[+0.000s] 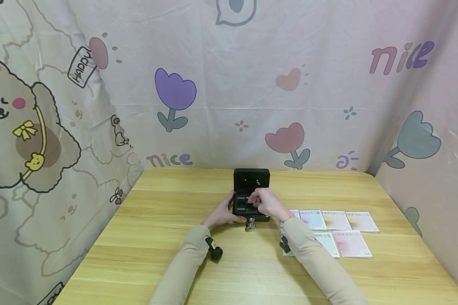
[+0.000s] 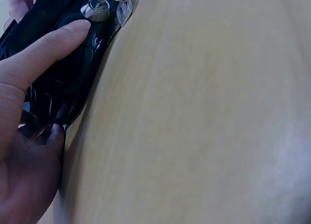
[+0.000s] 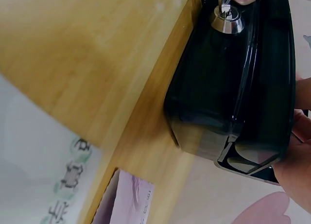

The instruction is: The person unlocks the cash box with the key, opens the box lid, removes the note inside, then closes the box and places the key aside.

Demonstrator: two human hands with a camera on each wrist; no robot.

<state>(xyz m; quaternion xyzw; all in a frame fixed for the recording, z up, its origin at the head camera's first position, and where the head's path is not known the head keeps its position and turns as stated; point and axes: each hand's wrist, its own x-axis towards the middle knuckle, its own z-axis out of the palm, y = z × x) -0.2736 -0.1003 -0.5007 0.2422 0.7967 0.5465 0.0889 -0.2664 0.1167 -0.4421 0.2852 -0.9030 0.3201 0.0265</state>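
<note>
A black cash box [image 1: 241,217] stands on the table with its lid [image 1: 251,178] raised. My left hand [image 1: 222,212] grips its left side, and in the left wrist view the thumb [image 2: 58,44] lies along the front near the lock [image 2: 95,9]. Keys on a ring [image 1: 250,224] hang at the front, one in the round silver lock [image 3: 227,22]. My right hand [image 1: 268,202] reaches into the box with bent fingers. Its fingertips are hidden there, so whether they hold anything does not show. A black compartment [image 1: 241,203] is visible inside, at the left.
To the right lie several pastel booklets [image 1: 352,244] in two rows, some partly under the right forearm. Wrist cameras [image 1: 214,250] are strapped to both arms. A printed cloth [image 1: 221,93] hangs behind the wooden table [image 1: 168,195].
</note>
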